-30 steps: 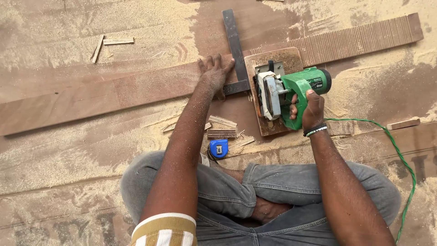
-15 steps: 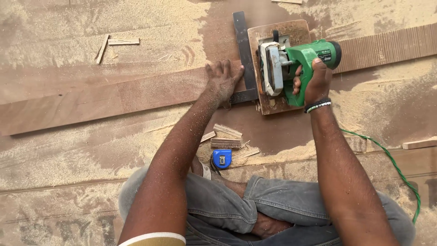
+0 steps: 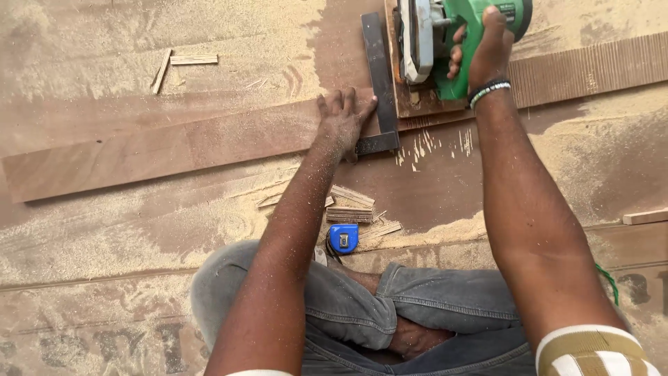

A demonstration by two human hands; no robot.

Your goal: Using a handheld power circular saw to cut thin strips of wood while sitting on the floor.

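The long wooden plank [image 3: 174,150] lies flat on the sawdust-covered floor [image 3: 104,278], and everything else is set against it. A dark metal try square [image 3: 381,83] crosses the plank at a right angle, its short leg hooked along the plank's near edge, probably so the blade gives a straight fence. The left hand [image 3: 342,120] lies on the plank just left of the square, fingers spread and pressed flat, thumb against the square; this seems to pin both plank and square in place. Right of the square, touching its blade, sits the green circular saw [image 3: 452,38], its base plate on the plank. The right hand [image 3: 487,49] is wrapped closed around the saw's handle. Nearer the person than the plank, a blue tape measure [image 3: 343,238] lies among short wood offcuts [image 3: 351,205].
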